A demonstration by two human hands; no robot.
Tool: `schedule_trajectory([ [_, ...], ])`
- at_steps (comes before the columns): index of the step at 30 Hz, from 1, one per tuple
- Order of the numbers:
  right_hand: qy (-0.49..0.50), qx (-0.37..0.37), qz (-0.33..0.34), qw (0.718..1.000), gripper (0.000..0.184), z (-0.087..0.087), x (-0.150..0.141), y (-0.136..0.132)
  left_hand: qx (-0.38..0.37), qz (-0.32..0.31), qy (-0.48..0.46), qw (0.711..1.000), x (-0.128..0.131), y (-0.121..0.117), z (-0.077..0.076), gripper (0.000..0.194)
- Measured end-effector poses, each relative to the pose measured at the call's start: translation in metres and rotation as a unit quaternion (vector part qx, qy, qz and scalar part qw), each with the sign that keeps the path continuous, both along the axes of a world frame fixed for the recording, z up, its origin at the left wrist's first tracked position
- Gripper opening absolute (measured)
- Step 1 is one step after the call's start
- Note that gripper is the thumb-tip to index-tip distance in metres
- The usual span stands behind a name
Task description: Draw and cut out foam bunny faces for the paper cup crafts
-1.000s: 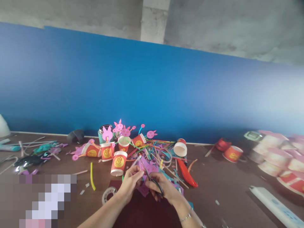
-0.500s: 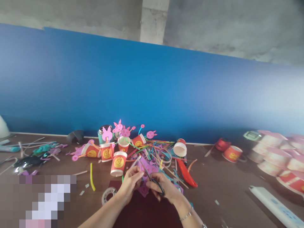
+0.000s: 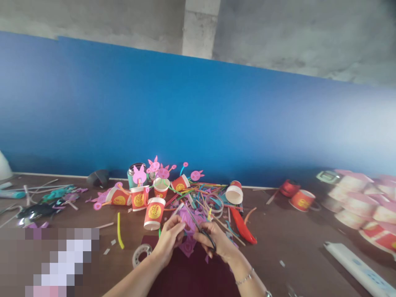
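One pair of scissors [image 3: 195, 222], metal-bladed, above the bench [image 3: 269, 251]; right hand's [image 3: 218, 240] grip closed on its handles. Left of the scissors: left hand [image 3: 170, 232], grip pinched narrow, contents unclear; one ring-shaped tape roll [image 3: 135, 256]; five red paper cups [image 3: 154, 212].

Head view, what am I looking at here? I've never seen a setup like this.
There's no robot: a camera worn on the person's head looks forward and down at two bare hands. Behind the brown table stands a blue partition. The right hand holds black-handled metal scissors. The left hand pinches its fingertips together; anything between them is too small to tell. Below and around them lie purple paper pieces. Nearby are red paper cups with yellow emblems, a white tape-like ring and a curved yellow strip. A long white power strip lies far right.
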State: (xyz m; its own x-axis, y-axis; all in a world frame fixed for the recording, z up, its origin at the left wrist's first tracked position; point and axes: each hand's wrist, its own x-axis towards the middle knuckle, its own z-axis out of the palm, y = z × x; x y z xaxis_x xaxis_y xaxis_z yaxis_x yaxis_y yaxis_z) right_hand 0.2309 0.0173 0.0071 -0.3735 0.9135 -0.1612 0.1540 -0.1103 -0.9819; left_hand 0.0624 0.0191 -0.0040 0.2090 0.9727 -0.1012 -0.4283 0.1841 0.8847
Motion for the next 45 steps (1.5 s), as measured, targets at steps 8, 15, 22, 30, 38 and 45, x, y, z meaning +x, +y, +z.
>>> schedule_trajectory([
  [8, 0.043, 0.033, -0.053, 0.997, 0.039, 0.003, -0.007, -0.001, 0.006, -0.119, 0.098, 0.988, 0.008, -0.007, 0.0, 0.027],
  [15, 0.048, 0.026, -0.079, 0.995, 0.034, 0.001, -0.009, 0.001, 0.004, -0.018, 0.033, 0.999, 0.005, -0.005, 0.004, 0.041],
  [22, 0.102, 0.058, -0.089, 0.989, 0.045, -0.007, -0.021, 0.001, -0.001, -0.031, 0.033, 0.999, 0.008, -0.005, 0.002, 0.046],
  [30, 0.092, 0.053, -0.067, 0.992, 0.042, -0.002, -0.02, -0.004, 0.013, 0.011, 0.016, 1.0, 0.005, -0.003, 0.001, 0.044],
  [38, 0.074, 0.017, 0.048, 0.996, 0.035, -0.009, -0.026, -0.01, -0.002, 0.088, -0.044, 0.995, 0.003, 0.004, -0.002, 0.044],
  [45, 0.043, 0.022, 0.023, 0.999, 0.039, -0.011, -0.03, -0.009, -0.011, 0.076, -0.05, 0.996, 0.005, 0.002, -0.003, 0.043],
])
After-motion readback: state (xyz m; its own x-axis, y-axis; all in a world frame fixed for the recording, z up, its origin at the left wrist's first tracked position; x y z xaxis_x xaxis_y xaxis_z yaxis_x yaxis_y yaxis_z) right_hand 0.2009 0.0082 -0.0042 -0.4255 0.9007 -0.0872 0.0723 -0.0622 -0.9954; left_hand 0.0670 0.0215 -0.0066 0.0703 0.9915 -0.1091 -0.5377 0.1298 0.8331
